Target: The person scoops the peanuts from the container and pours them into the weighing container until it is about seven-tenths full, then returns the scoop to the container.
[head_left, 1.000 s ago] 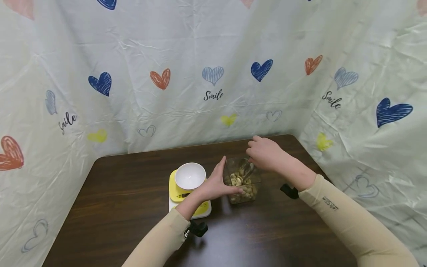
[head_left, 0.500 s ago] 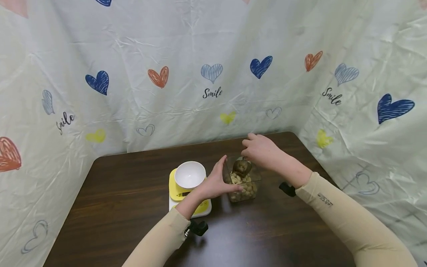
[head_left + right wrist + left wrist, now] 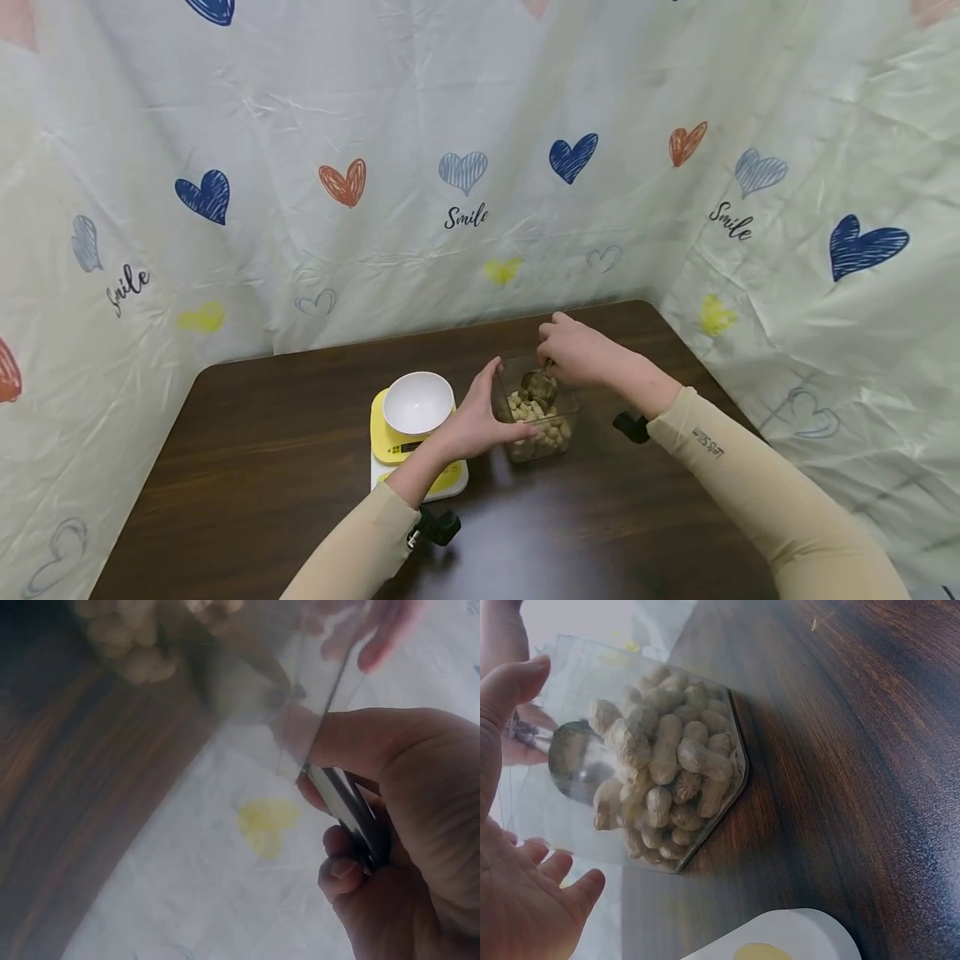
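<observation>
A clear square container [image 3: 567, 400] stands on the table, partly filled with unshelled peanuts [image 3: 660, 765]. My left hand [image 3: 474, 421] holds its left side, thumb along the near wall and fingers spread behind. My right hand [image 3: 573, 348] is above the far right rim and grips the handle of a metal scoop [image 3: 538, 388]. The scoop's round bowl sits inside the container against the peanuts, as the left wrist view shows too. In the right wrist view, fingers curl round the scoop's shiny handle [image 3: 352, 817].
Left of the container, a white bowl [image 3: 418, 403] rests on a yellow and white kitchen scale [image 3: 386, 442], partly behind my left arm. The dark wooden table [image 3: 277, 450] ends at a pale curtain [image 3: 405, 108] printed with hearts.
The scoop's bowl has turned and shifted left inside the container, and my right hand has moved slightly left with it. The left hand keeps its hold on the container.
</observation>
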{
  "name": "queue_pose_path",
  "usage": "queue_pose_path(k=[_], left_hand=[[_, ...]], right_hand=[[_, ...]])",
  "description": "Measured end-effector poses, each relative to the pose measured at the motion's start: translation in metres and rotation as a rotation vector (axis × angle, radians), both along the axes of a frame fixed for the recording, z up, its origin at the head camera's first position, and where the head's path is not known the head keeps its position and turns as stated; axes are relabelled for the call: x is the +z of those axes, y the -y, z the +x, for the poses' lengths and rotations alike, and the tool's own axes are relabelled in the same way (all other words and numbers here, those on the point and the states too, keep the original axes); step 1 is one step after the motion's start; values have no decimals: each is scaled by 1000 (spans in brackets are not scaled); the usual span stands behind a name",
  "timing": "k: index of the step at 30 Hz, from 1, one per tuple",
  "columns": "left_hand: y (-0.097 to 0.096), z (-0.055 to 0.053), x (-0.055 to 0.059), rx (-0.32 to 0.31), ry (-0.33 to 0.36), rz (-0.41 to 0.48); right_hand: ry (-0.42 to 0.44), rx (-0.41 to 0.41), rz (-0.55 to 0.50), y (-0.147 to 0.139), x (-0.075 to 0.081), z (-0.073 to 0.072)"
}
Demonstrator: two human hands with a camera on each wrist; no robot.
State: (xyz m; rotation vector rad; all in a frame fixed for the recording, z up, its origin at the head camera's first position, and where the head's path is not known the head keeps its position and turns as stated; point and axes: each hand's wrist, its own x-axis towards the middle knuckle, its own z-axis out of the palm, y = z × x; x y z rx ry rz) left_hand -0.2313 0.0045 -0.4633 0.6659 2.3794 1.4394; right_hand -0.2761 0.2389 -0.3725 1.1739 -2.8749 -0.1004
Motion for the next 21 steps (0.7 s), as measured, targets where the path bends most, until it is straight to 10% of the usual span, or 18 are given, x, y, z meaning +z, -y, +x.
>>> queue_pose_path(k=[21], left_hand=[[1, -2, 0, 9, -27, -21]], right_hand=[[170, -33, -28, 6, 10, -2]])
